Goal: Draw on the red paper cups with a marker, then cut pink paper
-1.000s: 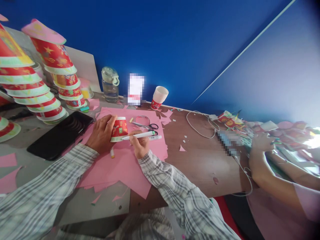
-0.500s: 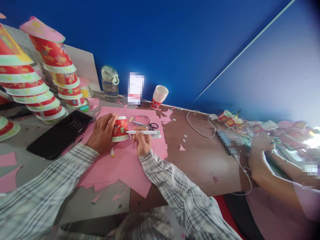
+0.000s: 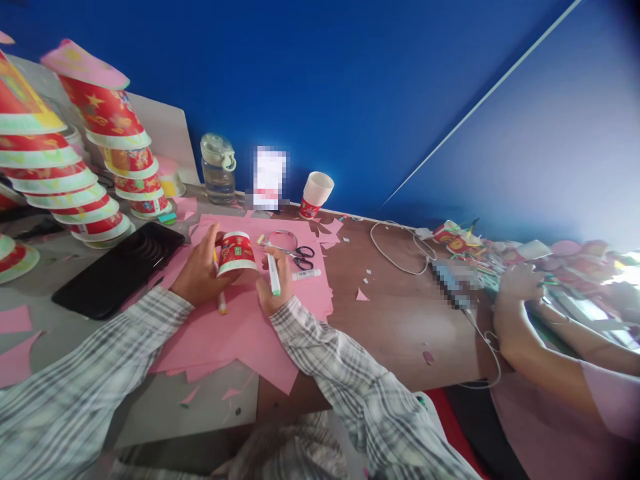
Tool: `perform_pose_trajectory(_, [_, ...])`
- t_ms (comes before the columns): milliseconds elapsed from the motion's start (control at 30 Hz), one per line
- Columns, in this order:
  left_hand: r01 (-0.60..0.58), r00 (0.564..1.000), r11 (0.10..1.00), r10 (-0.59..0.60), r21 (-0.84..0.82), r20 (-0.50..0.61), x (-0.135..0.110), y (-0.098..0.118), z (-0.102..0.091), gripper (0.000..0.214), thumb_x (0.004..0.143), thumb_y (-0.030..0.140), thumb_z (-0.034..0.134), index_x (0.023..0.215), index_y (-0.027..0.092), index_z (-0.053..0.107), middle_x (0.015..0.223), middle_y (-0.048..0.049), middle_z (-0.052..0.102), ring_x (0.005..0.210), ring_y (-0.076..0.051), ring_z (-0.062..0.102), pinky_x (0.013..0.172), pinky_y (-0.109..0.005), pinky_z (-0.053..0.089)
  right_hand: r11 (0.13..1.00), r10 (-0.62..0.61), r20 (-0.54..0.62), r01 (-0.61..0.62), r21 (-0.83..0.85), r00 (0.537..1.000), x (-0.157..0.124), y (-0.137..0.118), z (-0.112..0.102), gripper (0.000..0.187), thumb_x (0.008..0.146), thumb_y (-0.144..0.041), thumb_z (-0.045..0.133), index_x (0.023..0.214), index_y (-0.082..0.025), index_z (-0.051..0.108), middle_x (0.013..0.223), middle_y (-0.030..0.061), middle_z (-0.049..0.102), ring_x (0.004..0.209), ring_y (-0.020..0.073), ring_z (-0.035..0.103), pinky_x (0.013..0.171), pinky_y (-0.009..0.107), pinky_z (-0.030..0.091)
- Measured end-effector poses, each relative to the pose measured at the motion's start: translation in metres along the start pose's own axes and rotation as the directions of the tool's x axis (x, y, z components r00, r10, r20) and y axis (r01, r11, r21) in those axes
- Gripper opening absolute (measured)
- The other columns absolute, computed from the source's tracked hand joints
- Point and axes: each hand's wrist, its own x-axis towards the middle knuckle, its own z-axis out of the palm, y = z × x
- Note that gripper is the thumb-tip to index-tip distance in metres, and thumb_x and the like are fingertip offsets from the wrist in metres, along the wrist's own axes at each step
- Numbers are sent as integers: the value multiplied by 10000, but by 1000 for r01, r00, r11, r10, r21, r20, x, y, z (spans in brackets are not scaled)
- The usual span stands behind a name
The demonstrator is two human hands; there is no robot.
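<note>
Just above the pink paper [image 3: 235, 343], my left hand [image 3: 197, 270] grips a red patterned paper cup [image 3: 237, 253] with a white rim facing down toward me. My right hand [image 3: 279, 283], close to the right side of the cup, has its fingers wrapped round a white marker [image 3: 273, 273] with a green end. The marker's far tip is hidden by my fingers. A marker with an orange-yellow end [image 3: 223, 305] lies partly beneath my left hand. Right of my right hand lie black-handled scissors [image 3: 305, 253] and another white marker [image 3: 306, 274].
Leaning stacks of red cups [image 3: 133, 160] stand at left, behind a black phone [image 3: 117, 270]. A water bottle [image 3: 219, 170] and a white-topped cup [image 3: 317, 193] stand near the wall. A cable [image 3: 375, 240] and another person's arm [image 3: 520, 320] are at right.
My right hand has turned the marker from lying level, pointing at the cup, to pointing its green end toward me. The cup has tilted and turned slightly in my left hand.
</note>
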Motion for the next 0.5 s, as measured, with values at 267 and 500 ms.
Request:
perform_pose_trajectory(267, [-19, 999, 993, 22, -114, 28, -3, 6, -1, 1056, 552, 673, 529, 1349, 139, 89, 1265, -158, 421, 1154, -277, 429, 983, -472, 356, 992, -6, 4, 7, -128, 1000, -2, 2, 5, 450, 669, -97, 481, 1103, -216, 470, 998, 49, 579, 852, 173, 580, 798, 314, 505])
perform_pose_trajectory(500, [-232, 959, 970, 241, 78, -150, -7, 52, -30, 706, 726, 529, 420, 1311, 170, 254, 1284, -144, 400, 1212, -266, 365, 1020, -487, 325, 989, 128, -69, -133, -68, 989, 1, 7, 6, 378, 669, -83, 434, 1009, -230, 507, 933, 20, 594, 786, 159, 572, 747, 301, 482])
